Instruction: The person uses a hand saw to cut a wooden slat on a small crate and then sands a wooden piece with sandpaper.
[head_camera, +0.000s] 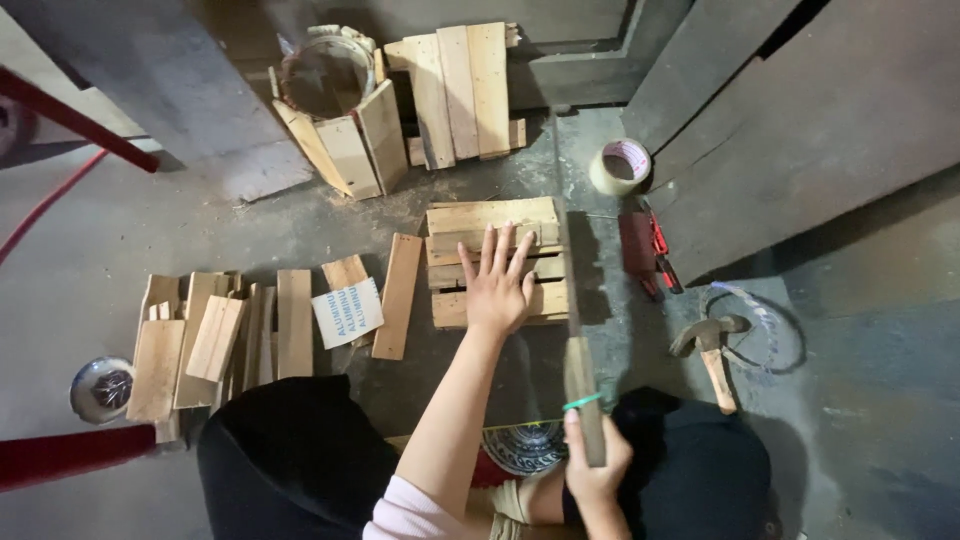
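My left hand (497, 285) lies flat, fingers spread, on a small stack of wooden slats (450, 220) on the concrete floor. My right hand (594, 468) grips the near end of a long narrow wooden strip (579, 365) with a green band around it. The strip runs away from me along the right edge of the slat stack. My knees in dark trousers fill the bottom of the view.
Loose planks (215, 335) and a white printed card (347, 312) lie at left, beside a bowl of nails (100, 388). A hammer (712, 350), wire loop (775, 335), red tool (642, 245) and tape roll (620, 166) are at right. A bucket (325, 75) and slat panel (462, 90) stand behind.
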